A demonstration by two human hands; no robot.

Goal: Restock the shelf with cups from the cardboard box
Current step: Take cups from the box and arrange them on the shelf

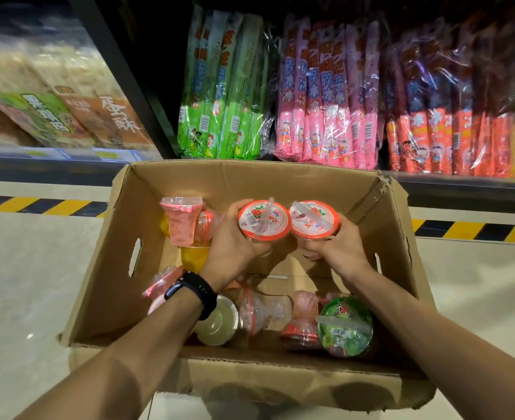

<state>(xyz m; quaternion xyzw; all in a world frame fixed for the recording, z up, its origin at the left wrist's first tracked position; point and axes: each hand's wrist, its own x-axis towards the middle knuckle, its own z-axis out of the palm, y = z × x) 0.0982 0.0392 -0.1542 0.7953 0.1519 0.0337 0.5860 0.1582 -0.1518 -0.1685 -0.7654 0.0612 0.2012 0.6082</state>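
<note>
An open cardboard box (395,262) stands on the floor in front of the shelf (462,189). My left hand (235,247) grips a red-lidded cup (264,220) above the box's middle. Beside it, my right hand (338,247) grips a second red-lidded cup (314,219), and the two lids nearly touch. Several more cups lie loose in the box: a pink one (182,219) at the back left, a green-lidded one (345,325) at the front right, a pale yellow one (219,325) near my left wrist.
The bottom shelf holds bundles of green (225,95), pink (326,101) and orange-red (441,116) ice-pop sticks. Snack boxes (68,116) fill the shelf bay to the left. Yellow-black hazard tape (38,204) runs along the pale tiled floor.
</note>
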